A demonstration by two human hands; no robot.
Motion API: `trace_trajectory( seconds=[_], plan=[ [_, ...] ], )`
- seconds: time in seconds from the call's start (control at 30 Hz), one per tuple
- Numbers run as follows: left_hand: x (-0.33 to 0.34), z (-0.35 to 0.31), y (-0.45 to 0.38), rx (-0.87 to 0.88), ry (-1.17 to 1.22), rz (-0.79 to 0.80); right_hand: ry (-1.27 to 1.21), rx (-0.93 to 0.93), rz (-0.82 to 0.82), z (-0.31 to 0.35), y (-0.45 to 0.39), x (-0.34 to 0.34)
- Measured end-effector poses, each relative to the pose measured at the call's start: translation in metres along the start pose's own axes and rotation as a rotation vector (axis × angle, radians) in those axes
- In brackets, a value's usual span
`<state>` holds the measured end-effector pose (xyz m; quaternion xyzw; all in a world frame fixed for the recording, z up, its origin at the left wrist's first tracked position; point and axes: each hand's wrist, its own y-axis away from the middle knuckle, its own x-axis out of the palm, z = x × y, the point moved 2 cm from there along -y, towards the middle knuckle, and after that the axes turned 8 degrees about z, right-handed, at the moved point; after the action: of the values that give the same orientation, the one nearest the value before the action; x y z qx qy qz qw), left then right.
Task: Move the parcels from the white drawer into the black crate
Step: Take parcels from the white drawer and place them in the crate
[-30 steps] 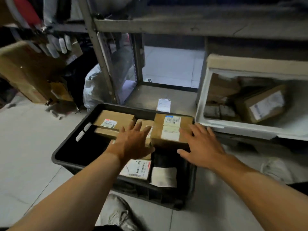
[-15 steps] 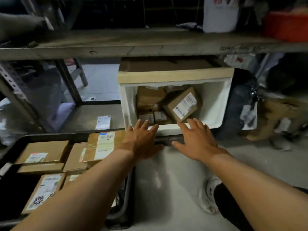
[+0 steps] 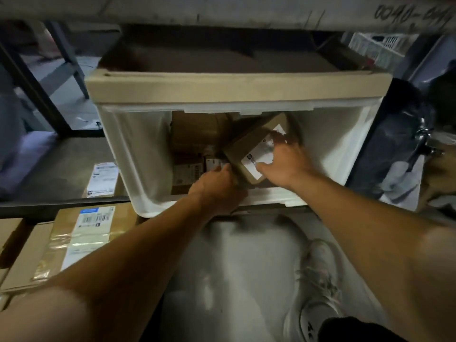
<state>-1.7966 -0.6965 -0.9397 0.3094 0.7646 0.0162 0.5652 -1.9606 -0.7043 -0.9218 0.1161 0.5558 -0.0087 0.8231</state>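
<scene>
The white drawer (image 3: pixel 138 156) stands pulled out under a shelf, with several brown parcels inside. A tilted brown parcel (image 3: pixel 249 146) with a white label leans at the drawer's right centre. My left hand (image 3: pixel 217 186) grips its lower left edge from below. My right hand (image 3: pixel 286 161) lies over the label, thumb at the near edge and fingers curled over the far side. A larger parcel (image 3: pixel 195 134) and small boxes (image 3: pixel 188 172) lie behind and left of it. The black crate's rim (image 3: pixel 61 206) shows at the lower left, holding a labelled parcel (image 3: pixel 81 233) among others.
A thick shelf board (image 3: pixel 222 13) hangs low over the drawer. A flat labelled packet (image 3: pixel 103 178) lies on the lower shelf to the left. Metal rack legs (image 3: pixel 32 90) stand at the left. A dark bag (image 3: pixel 385 144) is right of the drawer. My white shoe (image 3: pixel 318 280) is on the floor.
The view has swung from the crate to the drawer and drawn closer. Both hands went from hovering at the drawer's front edge to reaching inside and taking hold of the tilted parcel.
</scene>
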Motion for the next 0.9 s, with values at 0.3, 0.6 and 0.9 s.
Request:
trace_trajectory(
  seconds=[0.3, 0.6, 0.9],
  plan=[
    [0.012, 0.0, -0.059, -0.134, 0.901, -0.072, -0.257, 0.09, -0.006, -0.028, -0.071, -0.012],
    [-0.005, -0.011, -0.037, -0.203, 1.282, -0.198, -0.556, 0.119, 0.059, -0.033, -0.042, -0.039],
    [-0.039, -0.008, 0.058, -0.126, 1.243, -0.424, -0.766, 0.065, 0.178, -0.004, 0.056, -0.069]
  ],
)
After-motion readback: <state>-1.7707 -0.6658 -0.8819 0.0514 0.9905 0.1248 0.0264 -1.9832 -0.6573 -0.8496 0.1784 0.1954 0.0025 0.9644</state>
